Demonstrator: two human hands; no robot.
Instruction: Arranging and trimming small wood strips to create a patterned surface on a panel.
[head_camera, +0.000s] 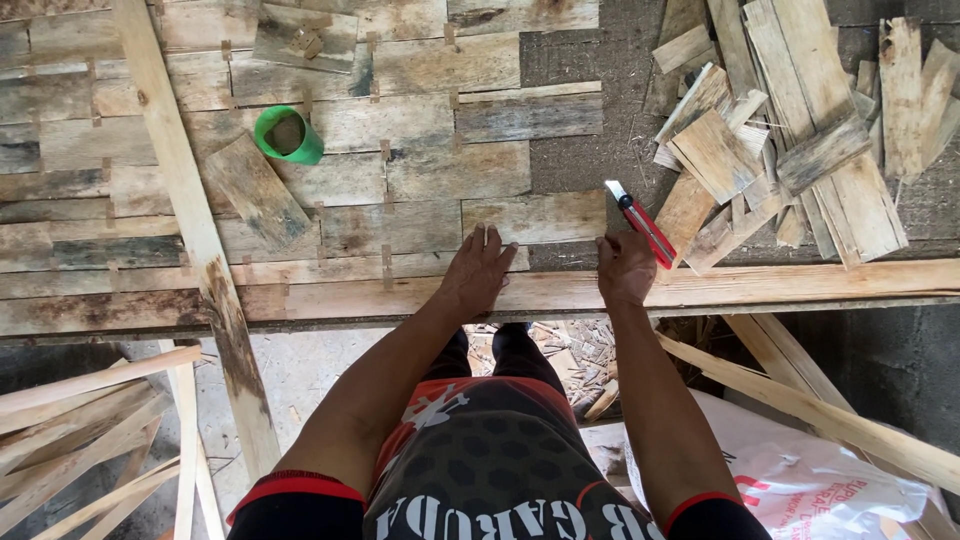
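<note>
The left hand (478, 272) lies flat, fingers spread, on a weathered wood plank (530, 217) at the surface edge, so the red utility knife (641, 223) gripped by the right hand (625, 268) may slip and cut it

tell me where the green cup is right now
In the head view the green cup lies on its side on the wooden boards, upper left, beside a loose short plank and well left of both hands.
</note>
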